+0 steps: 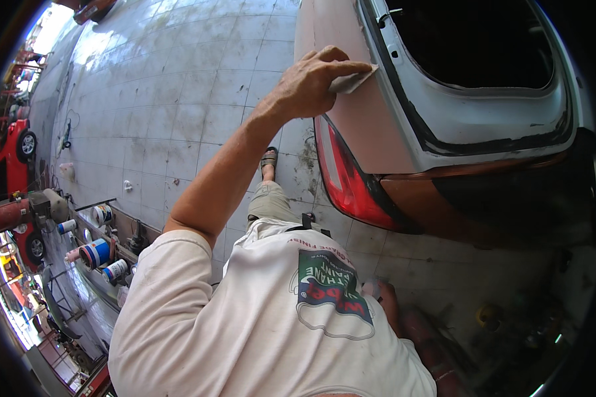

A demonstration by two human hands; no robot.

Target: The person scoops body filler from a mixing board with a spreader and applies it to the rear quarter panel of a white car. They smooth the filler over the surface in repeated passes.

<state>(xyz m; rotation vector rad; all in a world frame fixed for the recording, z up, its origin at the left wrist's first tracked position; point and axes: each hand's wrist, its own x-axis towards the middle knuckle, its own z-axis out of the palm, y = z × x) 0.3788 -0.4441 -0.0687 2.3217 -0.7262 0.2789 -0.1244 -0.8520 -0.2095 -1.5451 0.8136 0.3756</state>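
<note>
My left hand [314,83] is closed on a small grey sheet of sandpaper [353,81], its fingers bent over the top edge. The sheet lies against the pinkish, primed rear side panel [371,129] of a car, close to the rear window frame. Below that panel sits a red tail light [347,178]. Low beside my shirt, my right hand [386,301] shows only in part. Something pale is at it, too dim to make out, and its fingers are mostly hidden.
The car's open, dark rear window [483,46] and brown-black bumper [483,198] take up the right. At left, a cart [136,228] stands near several paint cans [95,253]. A red car [16,149] stands farther left on the tiled floor [165,99].
</note>
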